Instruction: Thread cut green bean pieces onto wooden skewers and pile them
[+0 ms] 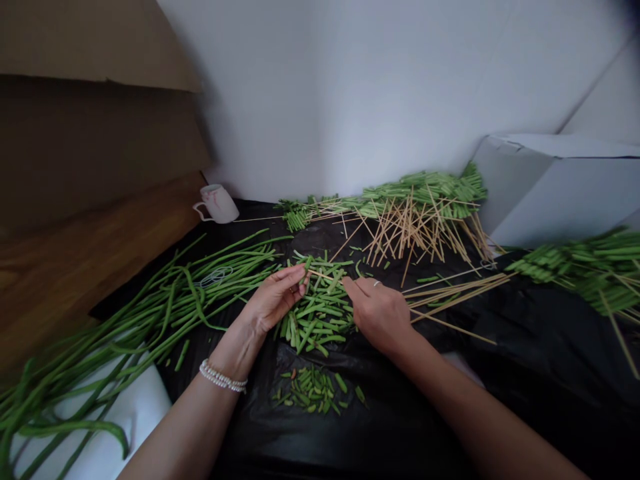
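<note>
Held bean piece (306, 262) and stick (326, 275) over cut pile (317, 323)

Pinched the bean piece between thumb and fingertips of the left hand (277, 295), with the inner wrist turned toward view. Gripped the stick in the right hand (380, 313), back of the hand uppermost, fingers curled closed, a ring (377, 283) on one of them. Had the near end of the stick out of sight inside that grip and the far end right at the left fingertips; could not tell pierced from merely touching. Wore bracelets (223, 377) on the left wrist.

Had the bean piece over the far part of the cut pile, with scraps (315, 389) in a smaller heap nearer on the black sheet (400, 427). Saw long beans (165, 320) strewn to the left, partly across a white thing (150, 393), with a coil (217, 277) among them. Saw a mug (220, 204) past their far end. Saw skewered beans (425, 187) stacked by the wall (390, 87), sticks splaying nearer, and another bundle (575, 267) at the right, in front of a white box (570, 193). Saw loose sticks (460, 293) between the right hand and that bundle.
</note>
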Motion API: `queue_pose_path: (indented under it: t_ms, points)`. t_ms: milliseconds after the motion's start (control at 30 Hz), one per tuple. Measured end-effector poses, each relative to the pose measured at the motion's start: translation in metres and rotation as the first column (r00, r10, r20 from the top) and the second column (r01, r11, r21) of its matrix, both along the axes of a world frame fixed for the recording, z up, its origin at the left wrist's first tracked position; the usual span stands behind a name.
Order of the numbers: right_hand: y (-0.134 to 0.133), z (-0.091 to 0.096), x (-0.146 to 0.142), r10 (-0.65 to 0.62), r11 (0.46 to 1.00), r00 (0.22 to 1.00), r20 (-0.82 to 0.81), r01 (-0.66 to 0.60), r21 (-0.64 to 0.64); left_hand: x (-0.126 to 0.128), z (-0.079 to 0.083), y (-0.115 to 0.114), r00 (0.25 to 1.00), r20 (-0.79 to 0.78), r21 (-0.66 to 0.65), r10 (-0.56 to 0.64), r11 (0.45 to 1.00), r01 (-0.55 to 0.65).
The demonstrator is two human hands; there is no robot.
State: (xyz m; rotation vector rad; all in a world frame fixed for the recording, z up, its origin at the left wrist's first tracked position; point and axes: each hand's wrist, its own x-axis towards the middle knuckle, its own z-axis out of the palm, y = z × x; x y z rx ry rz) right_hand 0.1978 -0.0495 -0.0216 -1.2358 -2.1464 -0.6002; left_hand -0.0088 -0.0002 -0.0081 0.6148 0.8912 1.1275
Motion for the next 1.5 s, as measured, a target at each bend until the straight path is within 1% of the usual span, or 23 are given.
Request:
queue_pose_path:
  t_ms: [133, 200, 433, 567, 667, 733, 800, 933, 1000, 1033, 1100, 1133, 1200, 1267, 1333, 1367, 1433, 1500]
  points:
    - [0.001, -0.002, 0.002, 0.023, 0.997, 1.000, 0.011, -0.024, 0.075, 0.001, 0.001, -0.002, 1.000, 0.024, -0.006, -0.017, 1.000, 0.017]
    - [0.002, -0.003, 0.002, 0.033, 0.995, 0.999, 0.012, -0.034, 0.091, 0.002, 0.001, -0.003, 0.999, 0.033, -0.003, -0.032, 0.999, 0.032]
    - [0.001, -0.001, 0.000, 0.041, 0.995, 0.999, 0.010, -0.042, 0.091, 0.004, 0.001, -0.005, 0.994, 0.069, -0.010, -0.088, 0.996, 0.089]
    - [-0.001, -0.001, -0.002, 0.052, 0.998, 0.998, -0.032, -0.050, 0.046, 0.004, 0.001, -0.005, 0.994, 0.047, 0.008, -0.099, 0.995, 0.099]
    - [-0.001, -0.001, -0.004, 0.064, 0.998, 0.996, -0.061, -0.064, 0.012, 0.009, 0.001, -0.009, 0.991, -0.009, 0.016, -0.134, 0.991, 0.134]
    - [-0.001, -0.001, -0.007, 0.077, 0.997, 0.996, -0.050, -0.076, 0.014, 0.014, 0.000, -0.012, 0.986, -0.056, 0.004, -0.160, 0.987, 0.160]
    - [-0.001, -0.001, -0.008, 0.081, 0.997, 0.996, -0.040, -0.080, 0.024, 0.019, 0.000, -0.015, 0.984, -0.080, -0.004, -0.156, 0.988, 0.156]
    - [0.000, 0.000, -0.007, 0.074, 0.997, 0.997, -0.035, -0.073, 0.035, 0.020, 0.001, -0.016, 0.982, -0.134, 0.051, -0.132, 0.989, 0.140]
    - [0.002, 0.000, -0.003, 0.060, 0.997, 0.998, -0.028, -0.058, 0.054, 0.019, 0.000, -0.016, 0.971, -0.198, 0.088, -0.131, 0.985, 0.151]
    - [0.004, 0.001, 0.000, 0.038, 0.997, 0.999, -0.030, -0.036, 0.072, 0.018, 0.000, -0.016, 0.958, -0.255, 0.112, -0.129, 0.980, 0.162]
    - [0.007, 0.002, 0.006, -0.012, 0.995, 0.999, -0.041, 0.016, 0.100, 0.018, -0.003, -0.017, 0.901, -0.417, 0.184, -0.124, 0.959, 0.217]
    - [0.008, 0.003, 0.009, -0.036, 0.992, 0.998, -0.056, 0.042, 0.121, 0.018, -0.004, -0.018, 0.852, -0.511, 0.230, -0.115, 0.937, 0.265]
    - [0.009, 0.004, 0.012, -0.052, 0.990, 0.997, -0.058, 0.059, 0.127, 0.018, -0.006, -0.019, 0.720, -0.690, 0.320, -0.068, 0.865, 0.388]
    - [0.010, 0.004, 0.013, -0.048, 0.990, 0.998, -0.047, 0.053, 0.127, 0.017, -0.007, -0.019, 0.562, -0.827, 0.380, 0.025, 0.762, 0.525]
    - [0.009, 0.004, 0.012, -0.038, 0.991, 0.999, -0.039, 0.042, 0.126, 0.015, -0.008, -0.019, 0.400, -0.905, 0.388, 0.145, 0.665, 0.638]
    - [0.009, 0.004, 0.012, -0.033, 0.992, 0.999, -0.039, 0.038, 0.124, 0.014, -0.008, -0.018, 0.326, -0.924, 0.376, 0.199, 0.630, 0.680]
    - [0.008, 0.003, 0.011, -0.028, 0.992, 0.999, -0.045, 0.033, 0.120, 0.012, -0.007, -0.017, 0.212, -0.938, 0.338, 0.275, 0.588, 0.735]
    - [0.008, 0.003, 0.010, -0.023, 0.993, 0.999, -0.049, 0.028, 0.117, 0.010, -0.006, -0.017, 0.132, -0.938, 0.302, 0.321, 0.569, 0.765]
